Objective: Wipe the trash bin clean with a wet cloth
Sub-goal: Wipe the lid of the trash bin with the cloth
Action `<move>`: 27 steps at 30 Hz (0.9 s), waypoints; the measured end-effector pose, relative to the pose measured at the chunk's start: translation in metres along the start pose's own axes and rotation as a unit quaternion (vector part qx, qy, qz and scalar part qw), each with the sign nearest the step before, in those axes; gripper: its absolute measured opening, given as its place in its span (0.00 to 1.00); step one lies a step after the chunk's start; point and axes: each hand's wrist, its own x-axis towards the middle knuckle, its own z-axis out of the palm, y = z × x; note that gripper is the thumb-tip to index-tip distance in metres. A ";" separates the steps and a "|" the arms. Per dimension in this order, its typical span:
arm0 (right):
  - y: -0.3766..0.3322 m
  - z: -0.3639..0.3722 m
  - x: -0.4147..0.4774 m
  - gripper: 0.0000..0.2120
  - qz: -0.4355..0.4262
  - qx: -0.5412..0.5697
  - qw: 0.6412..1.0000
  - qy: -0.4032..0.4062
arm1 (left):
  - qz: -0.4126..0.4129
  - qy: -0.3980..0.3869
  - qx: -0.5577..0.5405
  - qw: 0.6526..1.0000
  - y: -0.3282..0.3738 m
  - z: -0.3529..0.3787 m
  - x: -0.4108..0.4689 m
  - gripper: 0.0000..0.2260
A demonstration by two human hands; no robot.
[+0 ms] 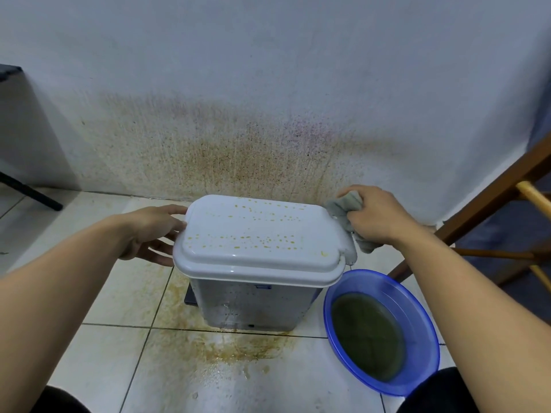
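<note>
white bin (253,305), lid (256,234) w/ yellow specks, shut

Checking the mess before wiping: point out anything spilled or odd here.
Yellow-brown spatter dots the bin lid, stains the wall behind and smears the floor tiles in front; the blue basin holds murky water.

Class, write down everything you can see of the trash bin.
The trash bin is white, glossy plastic, rectangular, standing upright on the stained tile floor. Its closed lid is speckled with yellow-brown spots. The left hand touches the lid's left edge; the right hand holds a grey cloth against its right edge.
</note>
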 end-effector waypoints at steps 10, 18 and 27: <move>-0.008 0.047 0.040 0.09 -0.064 -0.114 0.990 -0.047 | 0.005 -0.006 -0.001 1.000 0.000 -0.002 0.000 0.15; -0.027 0.050 0.031 0.27 -0.164 -0.102 0.971 -0.138 | 0.006 -0.007 0.003 1.000 0.001 -0.001 -0.001 0.17; -0.036 0.025 -0.014 0.26 -0.195 -0.069 0.940 -0.271 | 0.008 -0.004 0.002 1.000 0.002 -0.001 -0.002 0.17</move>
